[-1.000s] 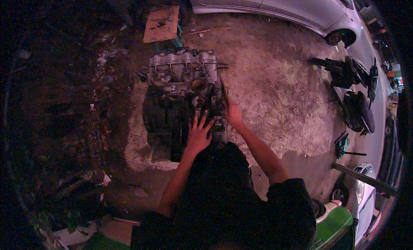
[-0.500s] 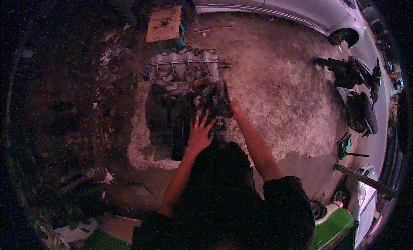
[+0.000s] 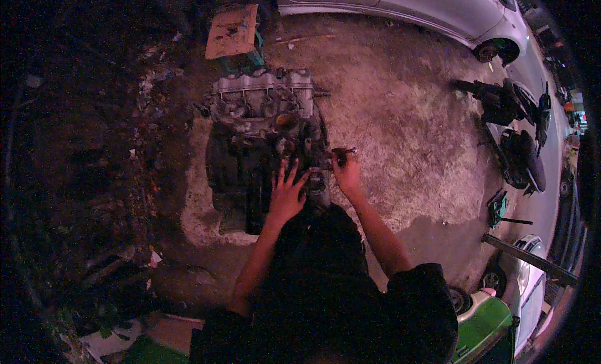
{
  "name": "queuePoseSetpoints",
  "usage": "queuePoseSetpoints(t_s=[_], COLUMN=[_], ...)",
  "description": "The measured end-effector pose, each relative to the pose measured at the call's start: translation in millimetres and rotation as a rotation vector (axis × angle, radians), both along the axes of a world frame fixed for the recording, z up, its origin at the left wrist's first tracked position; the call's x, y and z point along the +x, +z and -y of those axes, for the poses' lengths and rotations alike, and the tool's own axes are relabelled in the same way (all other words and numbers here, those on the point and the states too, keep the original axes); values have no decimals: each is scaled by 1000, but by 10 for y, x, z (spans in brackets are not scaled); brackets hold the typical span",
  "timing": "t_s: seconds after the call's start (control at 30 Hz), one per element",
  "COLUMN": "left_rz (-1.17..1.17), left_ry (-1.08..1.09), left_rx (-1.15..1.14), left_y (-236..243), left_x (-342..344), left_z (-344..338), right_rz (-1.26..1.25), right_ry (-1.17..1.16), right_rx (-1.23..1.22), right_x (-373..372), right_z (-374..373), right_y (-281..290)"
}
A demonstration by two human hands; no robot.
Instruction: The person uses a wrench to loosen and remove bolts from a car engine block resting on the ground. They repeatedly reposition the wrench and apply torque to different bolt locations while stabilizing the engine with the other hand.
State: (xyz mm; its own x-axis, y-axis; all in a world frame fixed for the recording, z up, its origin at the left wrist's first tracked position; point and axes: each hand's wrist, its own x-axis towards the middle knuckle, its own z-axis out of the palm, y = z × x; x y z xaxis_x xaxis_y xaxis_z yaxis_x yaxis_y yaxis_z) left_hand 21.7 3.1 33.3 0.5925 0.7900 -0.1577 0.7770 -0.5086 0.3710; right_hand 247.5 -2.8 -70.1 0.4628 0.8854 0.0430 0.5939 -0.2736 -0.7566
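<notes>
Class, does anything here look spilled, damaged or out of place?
A dark patch interrupts the pale ground at right; spill or shadow, I cannot tell. A white scrap lies like litter at left. The engine shows no clear damage, though dim light hides detail.

The bulky metal engine [image 3: 241,170] is silver-grey along its ribbed far cover and sooty black nearer, with one rusty orange-brown round opening [image 3: 285,121]. Just right of the engine, a small hand tool [image 3: 343,153] runs from near-black to a silvery end. Beyond the engine, a low stool has a tan-brown flat top [image 3: 231,32], blotched dark, over teal-green legs [image 3: 255,56]; farther beyond, a car body [image 3: 400,7] is pale lilac-silver. Right of the engine, the rough concrete floor [image 3: 400,138] is mottled pinkish brown; farther right, a motorcycle [image 3: 523,160] is black. Nearer than the engine, the cloth shirt [image 3: 325,301] is plain black
</notes>
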Motion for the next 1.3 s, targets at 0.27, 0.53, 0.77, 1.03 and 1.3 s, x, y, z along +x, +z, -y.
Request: queuePoseSetpoints(t_s=[0.27,0.53,0.77,1.03,1.3], left_rz=[-24,-38,-11,-8,-38], left_ry=[-31,-25,-25,-20,2], left_rx=[4,-32,-27,14,-42], left_y=[-46,-41,-36,-36,43], left_x=[4,-1,-8,1,1], left_z=[-11,-26,-18,-38,-2], right_rz=[62,164,292,236,367], right_ry=[104,224,388,533,534], right_rx=[-151,-90,46,-311,-156], right_x=[-162,-222,-211,-147,-75], right_z=[104,212,222,13,81], right_y=[56,-17,136,162,-93])
